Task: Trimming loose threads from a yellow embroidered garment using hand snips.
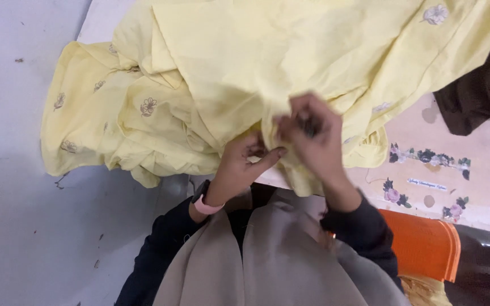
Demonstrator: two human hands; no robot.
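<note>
A person looks down at 2 bare hands working a large pale yellow cloth (245, 62) with small embroidered flowers. The cloth lies heaped across a table (483, 164) with a pink floral cover, and part of it hangs off the table's left edge over a grey floor (24, 226).

The left hand (244, 161) is curled, fingers pinching a fold of the cloth at its near edge, just in front of the person's body. The right hand (313, 139) is closed narrowly on the same fold, touching the left, with something small and dark between its fingertips. A pink band (206, 205) sits on the left wrist.

What could go wrong, as a judgement: the overhanging part looks heavy enough to drag more cloth off the table onto the floor, which has dark specks on it. The pinched fold could also slip, since both hands grip only a small bit of fabric.

Hard to make out: the right hand is blurred, so the dark item cannot be identified. The cloth's top edge is cut off. A dark brown cloth (480, 93) at right and an orange object (423, 243) at lower right are only partly in view.
</note>
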